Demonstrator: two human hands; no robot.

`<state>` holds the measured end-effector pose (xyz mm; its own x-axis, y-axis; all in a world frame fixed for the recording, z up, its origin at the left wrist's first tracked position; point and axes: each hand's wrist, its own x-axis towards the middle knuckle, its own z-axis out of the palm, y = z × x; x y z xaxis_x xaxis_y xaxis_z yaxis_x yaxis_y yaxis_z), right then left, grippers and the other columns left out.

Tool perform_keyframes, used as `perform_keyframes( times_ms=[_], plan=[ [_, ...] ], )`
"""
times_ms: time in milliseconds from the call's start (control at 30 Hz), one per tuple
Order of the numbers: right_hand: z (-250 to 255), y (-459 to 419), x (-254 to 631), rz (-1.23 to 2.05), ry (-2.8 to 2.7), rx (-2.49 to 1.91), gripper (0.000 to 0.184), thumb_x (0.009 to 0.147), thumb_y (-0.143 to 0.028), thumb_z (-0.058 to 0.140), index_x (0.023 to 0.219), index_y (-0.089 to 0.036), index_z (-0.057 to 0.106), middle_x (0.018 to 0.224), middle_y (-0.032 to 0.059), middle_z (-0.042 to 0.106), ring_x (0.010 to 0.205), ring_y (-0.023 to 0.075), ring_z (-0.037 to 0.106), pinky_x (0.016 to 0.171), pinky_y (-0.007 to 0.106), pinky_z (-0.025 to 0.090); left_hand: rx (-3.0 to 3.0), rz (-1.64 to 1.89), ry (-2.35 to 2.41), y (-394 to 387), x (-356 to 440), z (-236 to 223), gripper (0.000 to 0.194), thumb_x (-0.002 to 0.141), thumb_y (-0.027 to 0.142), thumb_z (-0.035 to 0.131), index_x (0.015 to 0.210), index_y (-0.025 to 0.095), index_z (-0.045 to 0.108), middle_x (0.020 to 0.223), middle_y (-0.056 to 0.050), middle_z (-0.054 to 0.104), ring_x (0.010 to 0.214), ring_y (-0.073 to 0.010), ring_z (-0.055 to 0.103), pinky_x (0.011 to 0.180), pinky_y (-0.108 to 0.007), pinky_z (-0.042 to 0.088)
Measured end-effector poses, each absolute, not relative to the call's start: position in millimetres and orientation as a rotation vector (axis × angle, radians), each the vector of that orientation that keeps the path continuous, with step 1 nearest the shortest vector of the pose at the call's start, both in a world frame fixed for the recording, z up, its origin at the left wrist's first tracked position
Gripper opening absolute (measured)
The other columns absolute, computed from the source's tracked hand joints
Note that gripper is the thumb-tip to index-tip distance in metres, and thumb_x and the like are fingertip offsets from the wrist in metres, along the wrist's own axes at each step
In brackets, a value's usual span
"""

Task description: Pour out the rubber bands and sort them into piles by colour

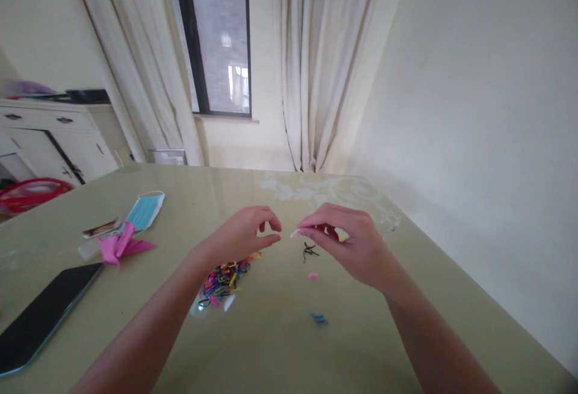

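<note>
Between thumb and fingertips, my right hand pinches a small pale rubber band above the table. My left hand faces it, thumb and fingers parted with nothing between them. Partly hidden by my left forearm is a heap of multicoloured rubber bands with a small white piece at its near edge. Small separate groups lie in a rough column: black bands, a pink bit and blue bands. Something yellow shows partly behind my right hand.
On the left of the glossy table are a dark phone or tablet, a folded pink paper shape and a blue face mask. A wall borders the right side; curtains and a window stand behind.
</note>
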<state>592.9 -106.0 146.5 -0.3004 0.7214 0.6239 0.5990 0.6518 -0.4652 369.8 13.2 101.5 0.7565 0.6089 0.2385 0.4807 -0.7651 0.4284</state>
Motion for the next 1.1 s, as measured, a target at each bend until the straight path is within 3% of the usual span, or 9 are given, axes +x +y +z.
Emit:
perform_keyframes(
  times_ms=[133,267,467,567,667,867,1100],
  plan=[
    [159,-129,594,0.111,-1.889,-0.791,0.013,0.094,-0.013,0.076,0.103,-0.022,0.079,0.085,0.0024,0.076,0.073,0.0135,0.066,0.061,0.025,0.049,2.794,0.096,1.141,29,367,77,0.019,0.09,0.03,0.069,0.105,0.023,0.078,0.111,-0.009,0.076,0.103,-0.0279,0.071,0.092,-0.039,0.05],
    [161,-142,594,0.096,-1.839,-0.705,0.023,0.09,-0.006,0.077,0.106,-0.023,0.08,0.088,0.0037,0.076,0.075,0.0153,0.069,0.063,0.027,0.054,2.724,-0.16,1.228,39,367,55,0.02,0.084,0.028,0.073,0.103,0.024,0.078,0.111,-0.01,0.078,0.106,-0.0298,0.072,0.09,-0.039,0.052],
    [164,-143,597,0.104,-1.921,-0.765,0.019,0.093,-0.01,0.075,0.106,-0.023,0.079,0.09,0.0035,0.076,0.076,0.0154,0.069,0.066,0.027,0.055,2.666,-0.185,1.219,49,367,40,0.013,0.077,0.024,0.077,0.09,0.024,0.077,0.099,-0.004,0.08,0.096,-0.0254,0.074,0.08,-0.032,0.052],
    [163,-133,602,0.122,-2.122,-0.98,0.007,0.099,-0.02,0.071,0.1,-0.022,0.078,0.09,0.0036,0.076,0.083,0.0162,0.069,0.074,0.028,0.054,2.637,-0.163,1.2,55,366,34,0.007,0.077,0.027,0.078,0.084,0.025,0.077,0.093,-0.002,0.08,0.09,-0.0234,0.074,0.075,-0.03,0.051],
    [149,-113,606,0.146,-2.361,-1.293,0.013,0.1,-0.021,0.068,0.093,-0.02,0.078,0.091,0.0035,0.076,0.087,0.0173,0.069,0.079,0.028,0.05,2.624,-0.132,1.174,59,364,28,0.004,0.077,0.027,0.078,0.08,0.024,0.077,0.089,-0.002,0.079,0.085,-0.0219,0.073,0.071,-0.028,0.049],
    [98,-68,609,0.316,-2.569,-1.867,0.012,0.088,-0.021,0.072,0.085,-0.02,0.084,0.084,0.0063,0.08,0.077,0.0195,0.07,0.066,0.026,0.041,2.621,-0.106,1.112,63,363,22,0.007,0.077,0.027,0.076,0.083,0.025,0.079,0.087,-0.001,0.08,0.083,-0.0209,0.073,0.071,-0.028,0.048],
    [71,-52,614,0.555,-2.541,-1.943,0.012,0.083,-0.017,0.073,0.083,-0.017,0.085,0.079,0.008,0.08,0.068,0.0173,0.068,0.06,0.025,0.039,2.632,-0.102,1.08,62,365,22,0.01,0.076,0.027,0.076,0.085,0.025,0.08,0.089,-0.003,0.08,0.084,-0.0222,0.074,0.072,-0.028,0.05]
  ],
)
